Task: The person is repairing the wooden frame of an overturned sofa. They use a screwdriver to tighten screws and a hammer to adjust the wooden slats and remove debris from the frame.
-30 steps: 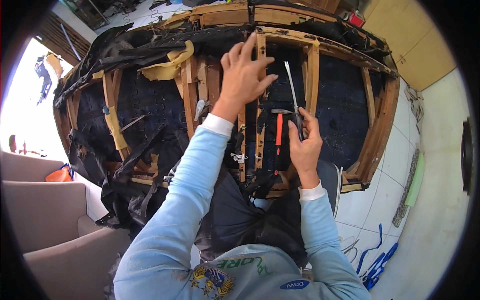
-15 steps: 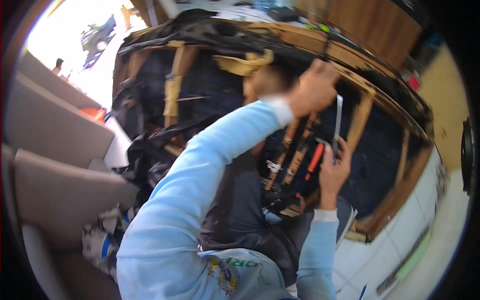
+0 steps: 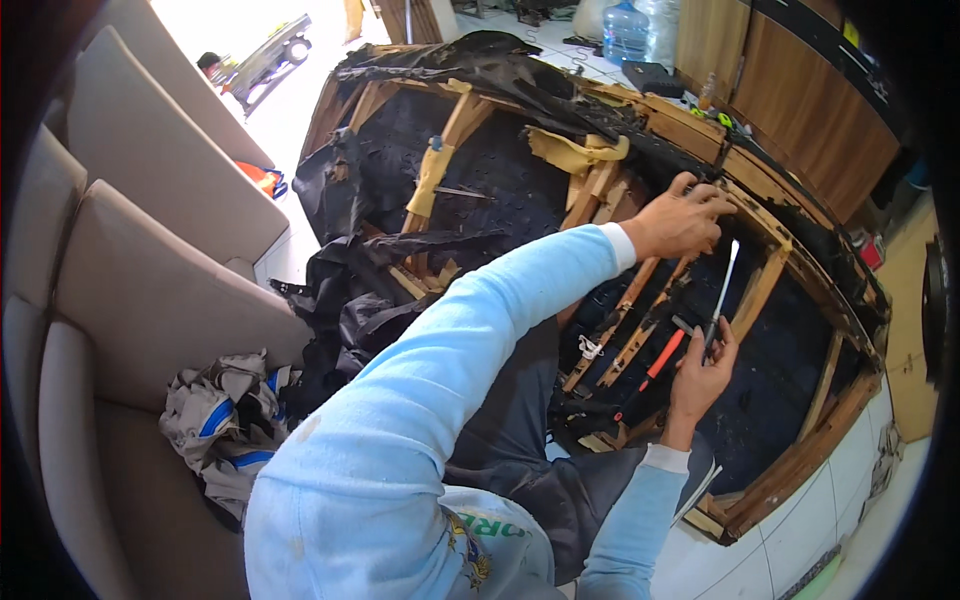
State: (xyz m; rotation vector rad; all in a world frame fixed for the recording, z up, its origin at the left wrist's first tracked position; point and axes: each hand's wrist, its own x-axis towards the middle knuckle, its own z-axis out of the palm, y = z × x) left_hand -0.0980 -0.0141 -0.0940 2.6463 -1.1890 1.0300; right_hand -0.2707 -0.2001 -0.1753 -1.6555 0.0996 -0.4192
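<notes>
My left hand reaches across to the top rail of a bare wooden furniture frame. Its fingers are apart and bent over the rail's edge, with nothing visible in them. Lower down, my right hand is closed round the dark handle of a screwdriver, whose silver shaft points up toward the rail. A hammer-like tool with a red-orange handle lies beside that hand, within the frame. Torn black cloth hangs along the far edge. A scrap of yellow foam clings to a wooden strut.
Beige sofa sections stand on the left, with a crumpled grey and blue cloth on the seat. Behind the frame are a large blue water bottle, a black case and a wooden cabinet. White floor tiles show at lower right.
The view has shifted, so the frame appears farther right and lower. My left hand has gone from a closed fist to spread fingers at the rail. My right hand still holds the screwdriver.
</notes>
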